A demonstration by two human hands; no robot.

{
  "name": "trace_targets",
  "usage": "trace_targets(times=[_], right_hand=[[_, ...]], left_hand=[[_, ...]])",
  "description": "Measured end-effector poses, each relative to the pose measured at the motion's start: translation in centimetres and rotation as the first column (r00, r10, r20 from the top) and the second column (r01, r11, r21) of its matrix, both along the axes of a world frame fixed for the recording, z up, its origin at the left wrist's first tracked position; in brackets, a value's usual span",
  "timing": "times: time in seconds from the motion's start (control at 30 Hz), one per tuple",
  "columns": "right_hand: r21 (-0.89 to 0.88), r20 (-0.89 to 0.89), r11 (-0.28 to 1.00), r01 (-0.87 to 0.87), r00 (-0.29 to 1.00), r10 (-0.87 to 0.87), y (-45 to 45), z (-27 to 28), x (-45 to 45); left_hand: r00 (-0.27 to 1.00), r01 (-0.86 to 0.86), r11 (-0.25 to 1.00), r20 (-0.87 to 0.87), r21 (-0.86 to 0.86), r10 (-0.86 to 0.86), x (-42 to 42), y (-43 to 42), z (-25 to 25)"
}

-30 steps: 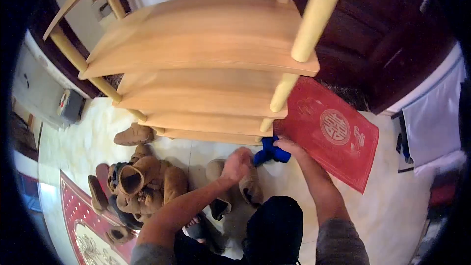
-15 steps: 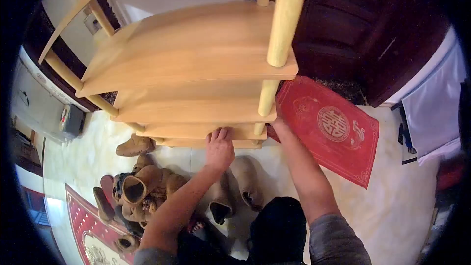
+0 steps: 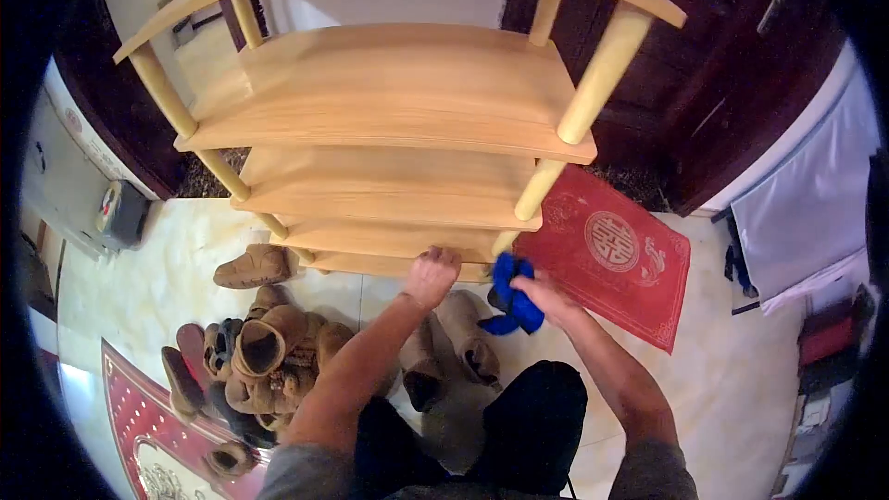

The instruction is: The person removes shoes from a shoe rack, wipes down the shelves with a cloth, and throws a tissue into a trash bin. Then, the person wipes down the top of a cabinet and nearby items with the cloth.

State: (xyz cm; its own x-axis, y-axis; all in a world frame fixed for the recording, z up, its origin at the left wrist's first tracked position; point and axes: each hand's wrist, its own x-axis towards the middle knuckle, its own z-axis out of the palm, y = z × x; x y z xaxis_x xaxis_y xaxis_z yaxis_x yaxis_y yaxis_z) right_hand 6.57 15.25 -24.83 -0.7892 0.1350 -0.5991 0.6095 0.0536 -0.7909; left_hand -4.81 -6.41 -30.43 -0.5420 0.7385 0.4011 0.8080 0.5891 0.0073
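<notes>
A light wooden shelf rack (image 3: 370, 120) with round yellowish posts stands in front of me. My left hand (image 3: 433, 278) is at the front edge of one of its lower boards, fingers curled over it; the fingertips are partly hidden. To the right, by the rack's lower right corner, my right hand (image 3: 542, 296) is closed around a crumpled blue cloth (image 3: 520, 301). Its loose end hangs out to the left. Under my arms, a pair of tall greyish-brown boots (image 3: 468, 343) stands on the floor.
Brown boots and shoes (image 3: 278, 352) lie heaped at the left, with a single brown shoe (image 3: 252, 267) behind them. A red mat (image 3: 616, 264) lies right of the rack, and a patterned red rug (image 3: 139, 407) at the lower left. Dark doors (image 3: 667, 65) rise behind.
My right hand has come out from behind the rack's right side, and the blue cloth now shows in it. My left hand has shifted slightly right. The rack appears straighter in view.
</notes>
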Motion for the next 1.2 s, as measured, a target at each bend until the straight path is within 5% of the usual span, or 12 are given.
trace_targets(times=[0.07, 0.17, 0.27, 0.53, 0.6, 0.63, 0.7, 0.77, 0.9, 0.93, 1.03, 1.2], right_hand=[[-0.038, -0.361, 0.997, -0.069, 0.931, 0.051, -3.2, 2.2, 0.9], [0.465, -0.567, 0.875, 0.136, 0.804, 0.176, -8.5, 2.3, -2.7], [0.911, -0.366, 0.394, 0.123, 0.682, 0.633, -11.9, -0.2, -7.2], [0.984, 0.096, 0.044, -0.17, 0.732, 0.675, -5.7, -0.7, -2.4], [0.925, 0.071, 0.283, -0.254, 0.846, 0.528, -4.1, 1.8, 0.0], [0.914, -0.094, 0.393, -0.104, 0.887, 0.453, -3.7, 2.1, 0.9], [0.783, -0.351, 0.606, 0.145, 0.906, 0.237, -4.1, 4.6, 2.0], [0.712, -0.619, 0.576, 0.402, 0.746, 0.244, -6.0, 7.0, 1.8], [0.575, -0.817, 0.462, 0.675, 0.508, 0.274, -10.0, 11.7, -2.6], [0.67, -0.74, 0.454, 0.587, 0.579, 0.344, -10.0, 11.2, -4.1], [0.913, -0.362, 0.095, 0.398, 0.678, 0.64, -12.8, 10.8, -7.2], [0.93, -0.346, 0.354, 0.1, 0.564, 0.75, -16.7, 11.8, -14.8]], left_hand=[[0.97, -0.117, 0.97, 0.234, 0.214, 0.066, -0.4, -0.7, 0.7], [0.804, -0.467, 0.799, 0.559, 0.378, 0.205, -0.2, -2.5, 3.0], [0.786, -0.521, 0.815, 0.514, 0.252, 0.344, -0.2, -4.1, 3.4], [0.835, -0.332, 0.942, 0.48, 0.05, 0.269, 0.6, -4.8, 3.3], [0.833, -0.297, 0.955, 0.496, 0.025, 0.246, 0.7, -4.5, 4.2], [0.786, -0.328, 0.944, 0.563, 0.032, 0.255, 0.5, -4.2, 5.0], [0.949, -0.231, 0.922, 0.282, 0.312, 0.142, 0.7, -3.9, 6.7], [0.992, -0.125, 0.86, 0.047, 0.495, 0.117, 1.0, -3.2, 8.6], [0.99, -0.136, 0.81, 0.115, 0.571, 0.085, 1.1, -3.3, 9.0], [0.986, -0.159, 0.799, 0.133, 0.58, 0.1, 0.9, -3.7, 9.4], [0.973, -0.229, 0.733, 0.13, 0.641, 0.19, 0.5, -5.2, 10.8], [0.859, -0.378, 0.425, 0.141, 0.822, 0.492, -2.8, -8.4, 12.1]])
